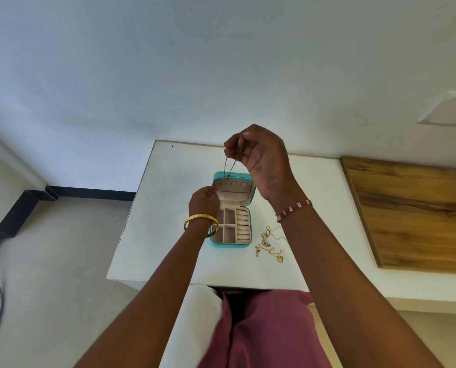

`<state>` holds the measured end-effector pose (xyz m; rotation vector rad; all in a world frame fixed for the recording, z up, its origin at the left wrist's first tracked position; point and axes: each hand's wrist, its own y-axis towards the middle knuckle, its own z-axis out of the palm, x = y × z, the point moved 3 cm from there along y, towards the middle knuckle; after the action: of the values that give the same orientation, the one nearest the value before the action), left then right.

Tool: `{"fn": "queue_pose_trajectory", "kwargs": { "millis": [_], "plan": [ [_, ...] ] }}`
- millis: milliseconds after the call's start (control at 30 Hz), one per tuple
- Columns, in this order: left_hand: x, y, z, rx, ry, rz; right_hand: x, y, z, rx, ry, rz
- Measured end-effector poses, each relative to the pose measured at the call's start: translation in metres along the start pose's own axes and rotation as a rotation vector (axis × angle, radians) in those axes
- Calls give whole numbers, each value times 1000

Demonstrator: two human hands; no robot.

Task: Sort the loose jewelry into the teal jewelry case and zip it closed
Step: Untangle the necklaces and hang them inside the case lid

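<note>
1. I'm looking down on a small white table point(168, 208) against a pale wall, with a wooden board point(412, 213) off past the right wrist.
2. My right hand point(261, 155) is raised, its fingertips pinching a thin silver chain point(229, 167) so it hangs straight over the case, probably to keep it untangled.
3. My left hand point(204, 201), lower, rests its fingers on the raised lid's edge, I judge to steady it.
4. Below both hands sits the teal jewelry case point(232, 211), open, with a cream lining, square compartments and ring rolls.
5. Just right of the case, beneath my right forearm, loose gold chains point(270, 244) lie tangled, still unsorted.
</note>
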<state>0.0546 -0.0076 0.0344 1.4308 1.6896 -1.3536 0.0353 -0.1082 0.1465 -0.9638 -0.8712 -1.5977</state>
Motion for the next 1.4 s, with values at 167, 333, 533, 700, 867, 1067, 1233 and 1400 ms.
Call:
{"fn": "queue_pose_trajectory", "kwargs": {
  "millis": [167, 333, 533, 700, 867, 1067, 1233, 1400],
  "plan": [
    [1, 9, 2, 59, -26, -19, 9, 7, 7, 61, 108, -19],
    [-2, -2, 0, 116, -236, -87, 8, -2, 6, 74, 58, 25],
    [-21, -26, -6, 167, -391, 48, -10, -18, -8, 18, -67, 114],
    [-40, -74, -10, 279, -333, 127, 13, -63, -18, -82, -172, 68],
    [-34, -64, -22, 258, -396, 74, 11, -73, -43, -172, -223, 143],
    [-32, -73, -25, 279, -618, 0, 3, -105, -80, -240, -357, 189],
    [-31, -86, -17, 308, -670, -20, -11, -128, -114, -322, -403, 233],
    [-27, -95, 9, 367, -525, 16, -28, -140, -139, -338, -493, 273]
  ]
}}
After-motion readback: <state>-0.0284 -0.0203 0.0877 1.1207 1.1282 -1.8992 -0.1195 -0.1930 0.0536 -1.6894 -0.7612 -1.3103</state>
